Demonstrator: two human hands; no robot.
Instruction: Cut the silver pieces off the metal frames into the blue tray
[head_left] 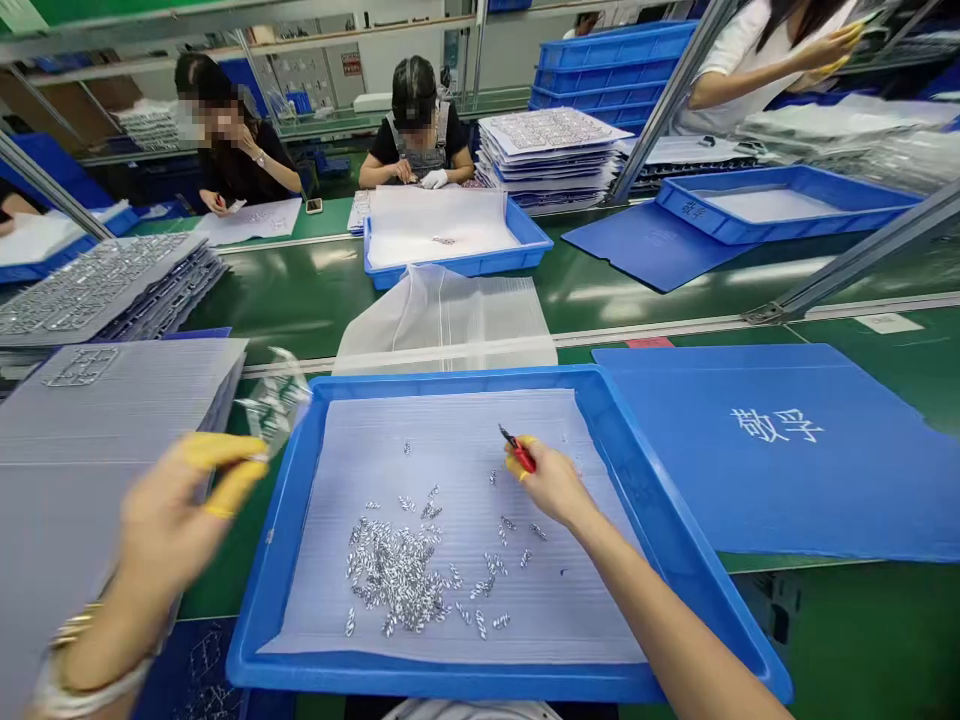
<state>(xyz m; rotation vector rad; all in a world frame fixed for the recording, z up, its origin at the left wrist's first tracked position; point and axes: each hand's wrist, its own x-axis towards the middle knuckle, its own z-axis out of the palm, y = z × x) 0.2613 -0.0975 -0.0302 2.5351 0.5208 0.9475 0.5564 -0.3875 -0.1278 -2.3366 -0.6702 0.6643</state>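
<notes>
My left hand (180,510), with yellow finger cots on the thumb and finger, pinches a thin, shiny, see-through piece (276,405). Motion blurs this piece, so its exact kind is unclear; it is held above the left rim of a blue tray (450,683). Red-handled nippers (519,452) are gripped in my right hand (553,482), over the tray's right half, jaws pointing up and left. On the white sheet (570,600) lining the tray lies a heap of small silvery parts (397,570). Several more are scattered around it and below my right hand.
To the left stands a stack of pale sheets (90,420) with a silvery frame (81,367) on top. A blue board (787,450) lies right of the tray. Across the green bench, co-workers sit behind another blue tray (457,267) and stacked sheets (551,150). Slanted metal posts (675,95) rise there.
</notes>
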